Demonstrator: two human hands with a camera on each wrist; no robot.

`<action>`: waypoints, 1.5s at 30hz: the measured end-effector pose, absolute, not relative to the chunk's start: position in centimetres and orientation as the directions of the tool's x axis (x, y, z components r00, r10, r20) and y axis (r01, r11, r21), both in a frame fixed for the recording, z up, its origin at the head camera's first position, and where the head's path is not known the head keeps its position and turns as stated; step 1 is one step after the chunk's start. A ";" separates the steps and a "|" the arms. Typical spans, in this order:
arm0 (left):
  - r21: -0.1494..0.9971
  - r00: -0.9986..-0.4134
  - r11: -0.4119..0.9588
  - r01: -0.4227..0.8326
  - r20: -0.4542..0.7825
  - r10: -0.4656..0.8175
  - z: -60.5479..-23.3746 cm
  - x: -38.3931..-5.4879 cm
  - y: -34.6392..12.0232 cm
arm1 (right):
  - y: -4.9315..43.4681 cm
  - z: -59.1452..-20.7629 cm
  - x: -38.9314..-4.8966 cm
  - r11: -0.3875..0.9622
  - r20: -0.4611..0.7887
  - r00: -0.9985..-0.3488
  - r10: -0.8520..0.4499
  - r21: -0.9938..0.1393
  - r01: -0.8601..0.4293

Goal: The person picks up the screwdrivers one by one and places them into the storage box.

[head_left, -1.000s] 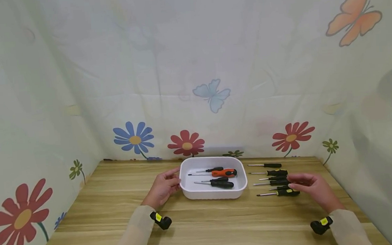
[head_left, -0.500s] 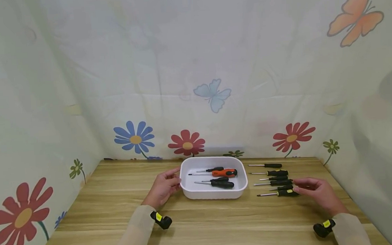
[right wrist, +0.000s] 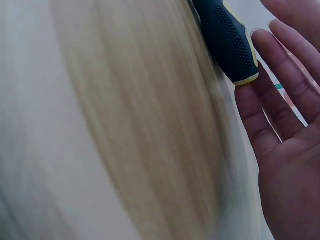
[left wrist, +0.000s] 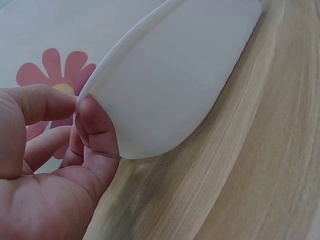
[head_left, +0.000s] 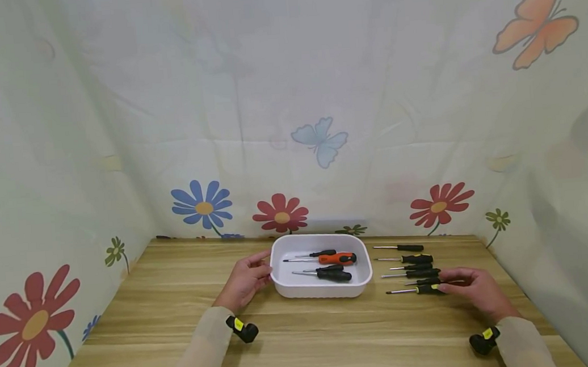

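Note:
A white plastic box [head_left: 327, 290] stands on the wooden table with several screwdrivers inside, among them one with an orange handle [head_left: 336, 258]. At its left end my left hand [head_left: 244, 283] pinches the rim, as the left wrist view also shows the white wall [left wrist: 170, 75] beside the fingers. My right hand [head_left: 478, 291] is at the handle ends of the screwdrivers lying right of the box. The nearest one has a black-and-yellow handle [head_left: 428, 289]. In the right wrist view, relaxed fingers touch the end of a black-and-yellow handle [right wrist: 232, 47], not wrapped round it.
Further back in the row lie a thin black-handled screwdriver [head_left: 409, 247] and a black-and-yellow one [head_left: 416, 258], shafts pointing left. A flower-printed curtain [head_left: 247, 96] encloses the table [head_left: 330, 340] at the back and sides.
My right hand has shifted slightly right and toward the near side along the handle ends, straightening the row a little. The left hand and box stay in place.

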State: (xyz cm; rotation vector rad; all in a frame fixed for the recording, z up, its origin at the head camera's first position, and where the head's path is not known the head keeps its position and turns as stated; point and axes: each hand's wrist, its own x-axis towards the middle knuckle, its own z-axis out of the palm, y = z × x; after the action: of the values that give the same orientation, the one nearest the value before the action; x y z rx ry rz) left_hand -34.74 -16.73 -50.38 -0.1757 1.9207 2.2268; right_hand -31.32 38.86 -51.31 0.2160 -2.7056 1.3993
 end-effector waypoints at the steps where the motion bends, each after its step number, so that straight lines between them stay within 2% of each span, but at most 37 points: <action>1: 0.965 -0.974 -0.140 -0.223 -0.215 0.069 -50.4 -34.7 -16.7 | 38.9 -51.3 -31.3 0.574 0.141 -0.986 -0.090 -0.801 -0.167; 19: 0.967 -0.978 -0.147 -0.207 -0.200 0.063 -50.5 -34.8 -16.6 | 38.5 -50.9 -32.0 0.686 0.036 -0.988 -0.150 -0.716 -0.130; 33: 0.968 -0.978 -0.143 -0.206 -0.200 0.059 -50.3 -34.6 -16.5 | 38.8 -51.2 -32.6 0.690 0.081 -0.965 -0.248 -0.685 -0.235; 45: 0.967 -0.977 -0.145 -0.210 -0.203 0.060 -50.5 -34.7 -16.6 | 38.5 -50.8 -32.3 0.747 0.038 -0.973 -0.230 -0.634 -0.201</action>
State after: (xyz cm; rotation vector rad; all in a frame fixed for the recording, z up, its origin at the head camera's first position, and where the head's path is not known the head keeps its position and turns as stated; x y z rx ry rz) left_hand -34.74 -16.59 -50.51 -0.1720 1.9267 2.2441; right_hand -32.29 38.46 -50.80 0.3669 -2.9755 1.0725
